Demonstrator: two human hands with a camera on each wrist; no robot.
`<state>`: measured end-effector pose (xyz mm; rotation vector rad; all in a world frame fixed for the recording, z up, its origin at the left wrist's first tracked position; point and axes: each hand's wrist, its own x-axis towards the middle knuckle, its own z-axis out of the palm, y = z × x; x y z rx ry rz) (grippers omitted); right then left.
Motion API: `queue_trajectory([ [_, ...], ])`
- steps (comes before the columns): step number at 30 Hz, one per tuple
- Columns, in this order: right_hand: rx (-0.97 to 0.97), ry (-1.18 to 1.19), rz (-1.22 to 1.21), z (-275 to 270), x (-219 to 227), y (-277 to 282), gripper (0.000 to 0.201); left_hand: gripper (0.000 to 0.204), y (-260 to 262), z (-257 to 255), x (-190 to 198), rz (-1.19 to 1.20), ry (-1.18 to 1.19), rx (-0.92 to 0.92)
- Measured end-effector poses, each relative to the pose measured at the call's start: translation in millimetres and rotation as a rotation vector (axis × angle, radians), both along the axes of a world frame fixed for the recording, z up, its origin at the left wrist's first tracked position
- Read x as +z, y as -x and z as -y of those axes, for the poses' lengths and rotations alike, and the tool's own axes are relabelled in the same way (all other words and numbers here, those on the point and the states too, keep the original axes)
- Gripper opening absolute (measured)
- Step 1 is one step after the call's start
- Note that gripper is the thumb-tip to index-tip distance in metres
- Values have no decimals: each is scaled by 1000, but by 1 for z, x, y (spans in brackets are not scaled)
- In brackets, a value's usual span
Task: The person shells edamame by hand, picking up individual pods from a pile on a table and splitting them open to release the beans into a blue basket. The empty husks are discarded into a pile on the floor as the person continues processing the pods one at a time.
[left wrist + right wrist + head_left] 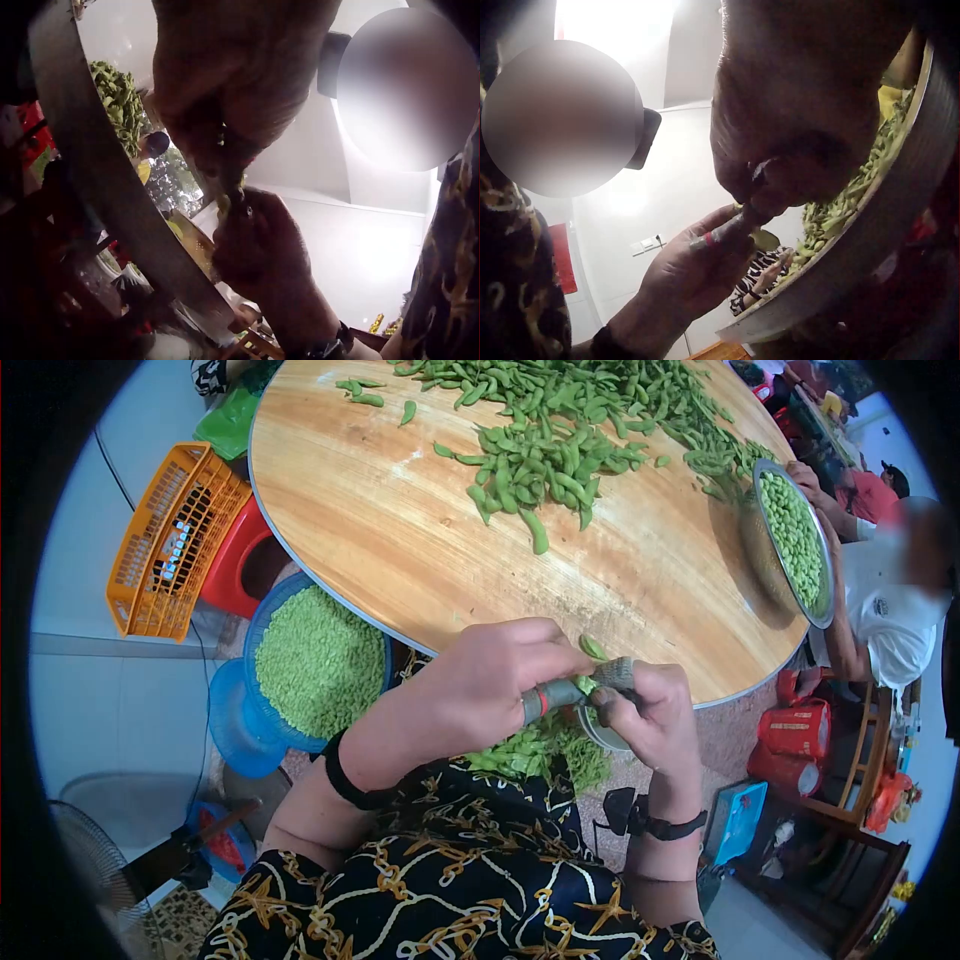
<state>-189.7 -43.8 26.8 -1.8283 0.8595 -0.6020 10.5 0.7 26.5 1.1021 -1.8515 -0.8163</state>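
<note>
My left hand (470,685) and right hand (655,720) meet at the table's near edge, pinching a green soybean pod (587,684) between their fingertips. Grey wrapping with a red band covers a left finger; a right finger is wrapped in grey too. Another pod (592,647) shows just beyond the fingertips. In the right wrist view, a pod (765,240) sticks out beside the left fingers. Below the hands, partly hidden by them, are a pale bowl rim (604,738) and a heap of green pods and hulls (535,750).
Soybean pods (550,465) are heaped on the round wooden table (370,510). A metal bowl of shelled beans (790,540) tilts at its right edge, near another person (890,610). On the left are a blue basket of shelled beans (318,665), a red stool (235,565) and an orange crate (175,545).
</note>
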Motion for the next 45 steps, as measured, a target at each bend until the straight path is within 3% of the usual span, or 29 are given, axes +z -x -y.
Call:
queue_trajectory([
  [5,39,75,-66,-4,3,0,5,28,-2,-4,6,140,-43,-73],
  [7,-35,146,-122,-7,7,-5,8,29,2,-8,7,169,-27,-28],
  [10,-48,276,-191,-7,1,-2,14,25,9,-10,1,137,64,20],
  [17,-59,212,-212,-17,5,-15,18,19,-5,-4,-13,16,15,-13],
  [22,-137,350,-276,-13,10,-27,19,22,3,-10,-12,34,-32,158],
  [26,-141,298,-271,-6,11,-30,16,19,-7,-8,-14,30,37,197],
  [28,104,-98,-156,6,19,-19,14,16,-25,-6,-8,-225,-336,141],
  [29,106,-96,-158,12,23,-19,14,16,-35,-5,-13,-228,-335,143],
  [31,743,-109,-284,23,35,-26,15,16,-48,-5,-27,-945,-415,230],
  [32,599,56,-289,26,39,-34,20,16,-49,-5,-29,-946,-417,230],
  [33,597,57,-289,33,34,-47,20,17,-50,-3,-29,-1037,-458,198],
  [35,-49,391,-452,52,20,-69,21,19,-48,-1,-29,-1127,-497,162],
  [36,-50,393,-451,59,16,-78,21,18,-42,0,-29,-1121,-513,190],
  [38,13,665,-719,70,8,-90,21,20,-39,1,-24,-1121,-581,216],
  [42,-6,738,-685,75,-8,-77,22,28,-35,0,-25,-1157,-529,177],
  [44,40,136,-248,67,-8,-62,20,36,-30,1,-21,-1187,-685,199],
  [45,40,136,-249,61,-3,-57,20,36,-27,2,-22,-1187,-686,199],
])
